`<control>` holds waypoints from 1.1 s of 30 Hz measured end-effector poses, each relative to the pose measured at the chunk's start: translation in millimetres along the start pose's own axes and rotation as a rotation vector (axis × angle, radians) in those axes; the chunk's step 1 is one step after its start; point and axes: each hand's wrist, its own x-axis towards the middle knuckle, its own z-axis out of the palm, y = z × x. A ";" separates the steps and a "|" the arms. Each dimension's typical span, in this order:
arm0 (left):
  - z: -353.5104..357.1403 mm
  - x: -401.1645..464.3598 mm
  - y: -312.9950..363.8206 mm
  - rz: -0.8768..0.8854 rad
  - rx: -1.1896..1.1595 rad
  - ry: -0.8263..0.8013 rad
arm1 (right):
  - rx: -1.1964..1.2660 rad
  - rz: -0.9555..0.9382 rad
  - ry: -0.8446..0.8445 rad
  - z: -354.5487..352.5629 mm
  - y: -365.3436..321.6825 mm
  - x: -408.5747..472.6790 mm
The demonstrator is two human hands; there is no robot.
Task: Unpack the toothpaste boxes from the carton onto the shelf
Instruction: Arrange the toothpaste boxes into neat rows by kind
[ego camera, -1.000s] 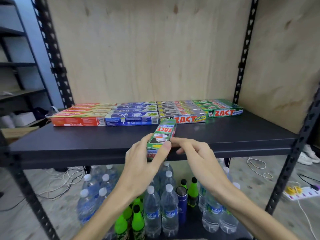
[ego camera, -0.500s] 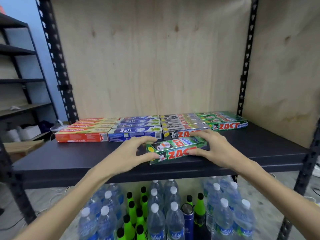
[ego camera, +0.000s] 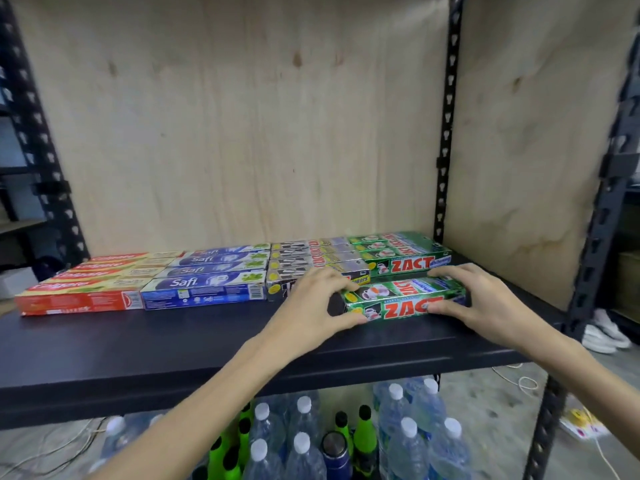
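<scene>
Left hand (ego camera: 313, 306) grips the left end of a green Zact box (ego camera: 403, 299): thumb on the front face, fingers curled over the top. Right hand (ego camera: 481, 303) grips the right end the same way, thumb at the front, fingers over the back edge. So the box is pinched between both hands and lies flat on the shelf (ego camera: 138, 344).

Box position: right half of the shelf, roughly mid-depth, just in front of the green Zact row (ego camera: 398, 252), parallel to it. Can't tell whether it touches that row yet; a thin gap seems to show at the right end.

Orientation: long axis runs left-right, parallel to the shelf's front edge. Front face carries the upright "ZACT" logo towards the camera; the top-face print reads upside down from here. Matches the boxes behind it.

Progress, judged from the layout: four rows already sit along the back edge: red boxes (ego camera: 83, 289) at the left, then blue Safi boxes (ego camera: 207, 275), black Zact boxes (ego camera: 311, 261), green Zact at the right. Each row looks about four deep. This box looks like the next unit in the green row. Still to do: probably seat it against the row and let go. Carton is not in view, so the remaining count is unknown.
</scene>
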 end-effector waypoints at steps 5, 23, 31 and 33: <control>23.6 23.9 18.6 0.029 0.066 0.041 | 0.002 0.028 0.041 -11.1 35.7 4.2; 58.1 84.5 -8.5 0.029 0.321 0.088 | -0.099 0.089 0.060 4.5 60.7 62.4; 66.4 89.5 -23.7 -0.083 0.364 0.134 | -0.150 0.109 0.017 -2.1 61.5 78.8; 68.0 90.2 -26.6 -0.132 0.375 0.137 | -0.177 0.118 0.019 1.3 61.5 78.2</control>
